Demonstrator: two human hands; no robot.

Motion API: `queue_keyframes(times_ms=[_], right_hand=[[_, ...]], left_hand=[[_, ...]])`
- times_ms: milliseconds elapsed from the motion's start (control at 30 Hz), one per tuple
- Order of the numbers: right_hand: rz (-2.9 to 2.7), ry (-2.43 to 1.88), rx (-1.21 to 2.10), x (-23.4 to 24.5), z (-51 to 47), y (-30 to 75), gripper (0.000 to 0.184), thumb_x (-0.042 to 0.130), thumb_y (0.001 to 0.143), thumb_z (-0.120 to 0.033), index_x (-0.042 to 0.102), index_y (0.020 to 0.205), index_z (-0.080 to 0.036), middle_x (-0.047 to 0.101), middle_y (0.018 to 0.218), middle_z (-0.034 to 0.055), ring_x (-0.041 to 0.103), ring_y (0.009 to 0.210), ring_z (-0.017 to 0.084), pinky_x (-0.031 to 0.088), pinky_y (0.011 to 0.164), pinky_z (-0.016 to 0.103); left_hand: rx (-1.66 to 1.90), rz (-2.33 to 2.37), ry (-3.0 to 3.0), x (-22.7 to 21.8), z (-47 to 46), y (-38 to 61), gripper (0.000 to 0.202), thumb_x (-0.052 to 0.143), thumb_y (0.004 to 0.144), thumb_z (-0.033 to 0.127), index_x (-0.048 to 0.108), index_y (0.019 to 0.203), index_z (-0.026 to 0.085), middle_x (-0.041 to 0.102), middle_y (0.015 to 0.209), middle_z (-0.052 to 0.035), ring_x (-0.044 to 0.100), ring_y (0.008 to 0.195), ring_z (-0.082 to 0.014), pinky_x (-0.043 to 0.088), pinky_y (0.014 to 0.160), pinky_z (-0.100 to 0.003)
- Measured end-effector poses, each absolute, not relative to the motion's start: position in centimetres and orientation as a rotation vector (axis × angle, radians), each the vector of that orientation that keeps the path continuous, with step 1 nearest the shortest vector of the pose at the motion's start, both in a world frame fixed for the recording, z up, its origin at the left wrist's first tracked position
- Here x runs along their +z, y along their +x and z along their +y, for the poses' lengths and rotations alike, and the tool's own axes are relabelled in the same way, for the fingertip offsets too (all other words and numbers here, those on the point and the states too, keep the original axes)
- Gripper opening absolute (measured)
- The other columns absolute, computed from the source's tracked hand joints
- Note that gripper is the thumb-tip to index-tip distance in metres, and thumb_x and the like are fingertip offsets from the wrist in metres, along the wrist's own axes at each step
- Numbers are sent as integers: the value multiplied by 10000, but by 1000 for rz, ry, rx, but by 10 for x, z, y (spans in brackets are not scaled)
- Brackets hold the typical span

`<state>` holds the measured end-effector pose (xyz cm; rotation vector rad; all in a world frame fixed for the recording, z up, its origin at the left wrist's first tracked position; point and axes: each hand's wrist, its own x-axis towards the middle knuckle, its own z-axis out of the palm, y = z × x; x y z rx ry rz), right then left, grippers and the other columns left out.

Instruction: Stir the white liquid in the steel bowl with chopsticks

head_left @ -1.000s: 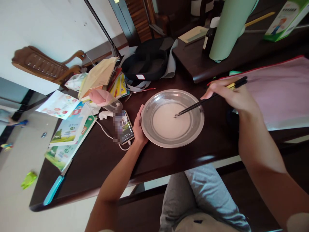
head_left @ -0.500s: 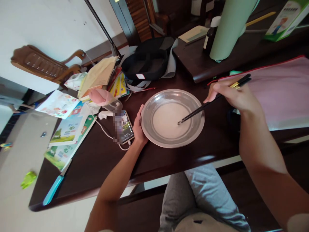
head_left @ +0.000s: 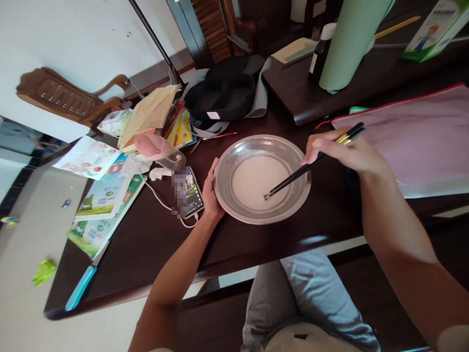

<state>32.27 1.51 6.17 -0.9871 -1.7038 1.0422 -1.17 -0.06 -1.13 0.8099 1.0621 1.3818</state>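
Note:
A round metal dish [head_left: 297,193] with pale, milky liquid [head_left: 252,181] in it sits on the dark wooden table [head_left: 146,244]. My left hand [head_left: 210,193] rests against the dish's left rim, fingers curved along it. My right hand [head_left: 342,149] is closed around a pair of black chopsticks [head_left: 293,178] with yellow bands near the top. Their tips dip into the liquid toward the near right of the dish.
A phone [head_left: 187,191] on a white cable lies just left of my left hand. Books and papers [head_left: 106,195] clutter the left side, a black bag [head_left: 223,93] lies behind the dish, and a pink folder [head_left: 421,137] lies to the right. A green cylinder [head_left: 348,44] and dark bottle [head_left: 320,49] stand on a raised shelf.
The chopstick tips have swept from the dish's middle toward its near right side, and my right hand has dropped slightly. My left hand has stayed on the rim.

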Motion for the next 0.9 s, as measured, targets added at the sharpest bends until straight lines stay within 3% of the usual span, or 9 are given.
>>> queue_keyframes(times_ms=[167,367,500,600,733,900], right_hand=[[-1756,-1033,1021,60,15,316,455,760,939,-684,874,779,-273,881,878,47,820,898,258,580,859,375],[-1670,-1018,976,63,15,328,501,756,965,-658,834,664,-265,845,751,52,801,783,246,572,817,374],[-1801,-958,1104,60,15,315,482,753,943,-682,865,755,-252,865,824,58,814,832,244,598,816,363],[-1745,-1023,1002,58,16,316,431,760,950,-650,875,785,-269,874,872,51,812,885,252,600,860,373],[-1553,-1055,863,59,17,329,458,782,956,-631,833,661,-285,811,715,41,774,760,251,580,852,401],[-1755,-979,1062,60,16,321,481,761,943,-678,850,708,-268,838,772,49,786,783,248,586,816,385]], left_hand=[[1392,1068,815,-11,-1,-12,545,752,934,601,776,1397,315,681,1616,-59,486,1628,-369,345,1376,-525],[1392,1069,815,-12,-1,-12,529,744,946,594,778,1394,317,664,1636,-47,473,1633,-381,342,1375,-542],[1391,1060,810,-12,-1,-12,550,742,944,595,770,1412,307,676,1623,-58,499,1616,-381,367,1363,-536],[1389,1061,800,-11,0,-11,554,737,945,585,762,1428,314,688,1609,-55,504,1614,-376,376,1359,-536],[1386,1062,791,-10,-1,-10,563,732,944,594,759,1436,322,694,1602,-56,504,1611,-397,377,1355,-572],[1390,1073,815,-12,-1,-12,550,734,946,595,762,1426,327,671,1629,-52,483,1629,-388,350,1372,-555]])
